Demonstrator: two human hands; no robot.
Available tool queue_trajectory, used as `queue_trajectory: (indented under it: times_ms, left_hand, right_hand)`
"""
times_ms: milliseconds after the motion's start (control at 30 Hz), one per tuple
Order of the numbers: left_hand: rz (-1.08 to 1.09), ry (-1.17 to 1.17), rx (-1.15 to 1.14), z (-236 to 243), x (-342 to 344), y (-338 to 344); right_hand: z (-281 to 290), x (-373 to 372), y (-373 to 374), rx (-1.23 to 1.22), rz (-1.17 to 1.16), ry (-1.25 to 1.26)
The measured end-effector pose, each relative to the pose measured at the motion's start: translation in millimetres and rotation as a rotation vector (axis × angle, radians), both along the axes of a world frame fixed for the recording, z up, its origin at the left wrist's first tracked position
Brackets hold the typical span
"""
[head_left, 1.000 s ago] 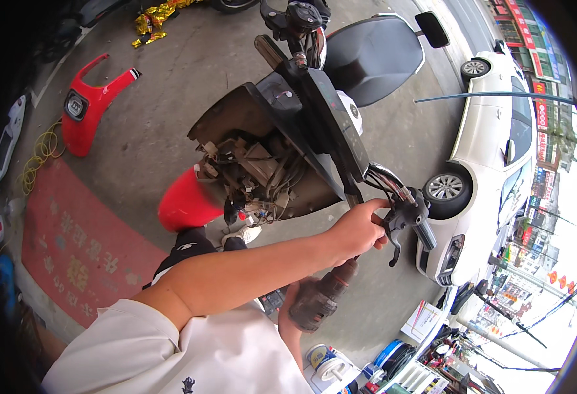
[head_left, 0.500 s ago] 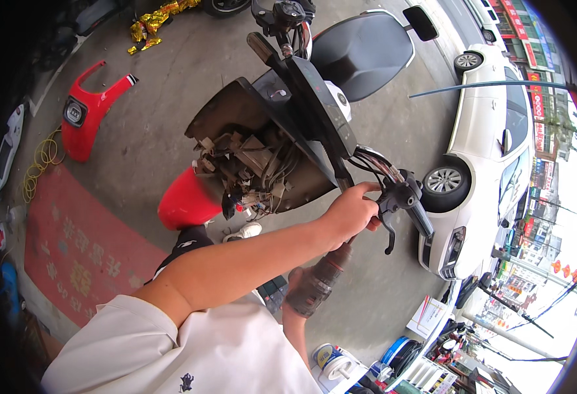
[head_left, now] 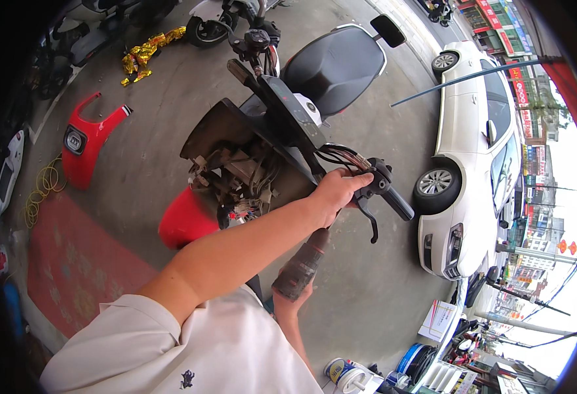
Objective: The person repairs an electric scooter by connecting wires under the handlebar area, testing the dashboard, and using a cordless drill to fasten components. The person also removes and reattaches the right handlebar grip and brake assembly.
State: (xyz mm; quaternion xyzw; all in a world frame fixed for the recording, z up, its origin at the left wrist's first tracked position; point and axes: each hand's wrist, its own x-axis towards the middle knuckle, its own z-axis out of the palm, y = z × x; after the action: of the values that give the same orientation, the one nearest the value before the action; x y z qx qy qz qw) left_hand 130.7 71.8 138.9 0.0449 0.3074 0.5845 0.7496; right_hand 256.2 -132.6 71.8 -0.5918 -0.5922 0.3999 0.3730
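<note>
My left hand (head_left: 338, 193) is closed round the scooter's handlebar (head_left: 375, 182), beside the black switch housing, its thumb stretched along the top. Below it hangs the black brake lever (head_left: 370, 223). In my right hand (head_left: 295, 299) is a dark, worn power drill (head_left: 301, 266), its nose angled up to the underside of my left hand. The bit's tip is hidden there. The scooter's front is stripped open, with a tangle of wires and connectors (head_left: 239, 172) showing in the dark shell. A red front fender (head_left: 185, 220) sits below it.
A red front panel with a headlight (head_left: 82, 141) lies on the floor at left, near a coiled yellow hose (head_left: 44, 190). A white car (head_left: 462, 177) is parked at right. A thin blue pole (head_left: 466, 80) juts across it. Buckets (head_left: 346, 375) stand at the lower right.
The view has shifted, so the scooter and car appear further left. My left hand still grips the handlebar, and the drill stays in my right hand just below it.
</note>
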Motion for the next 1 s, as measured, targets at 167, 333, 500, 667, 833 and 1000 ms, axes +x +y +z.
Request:
queue_trajectory:
  times_ms: [167, 333, 500, 667, 833, 1000]
  left_hand:
    - [0.021, -0.028, 0.035, 8, -4, -1]
    - [0.006, -0.104, 0.114, 10, -11, 5]
    - [-0.002, -0.142, 0.035, 13, -11, 5]
    - [-0.008, -0.189, 0.054, 6, -8, 9]
    - [-0.017, -0.179, 0.046, 1, -7, 11]
    - [-0.004, -0.119, 0.048, 2, -7, 3]
  right_hand:
    - [5, 0, 2, 0.178, 0.052, -0.172]
    - [8, 0, 0, 0.138, 0.041, -0.221]
    - [11, -8, 0, -0.005, -0.095, -0.048]
    - [-13, 10, -2, 0.046, -0.032, -0.173]
    - [2, 3, 0, 0.233, 0.006, -0.323]
    - [29, -2, 1, 0.311, 0.049, -0.437]
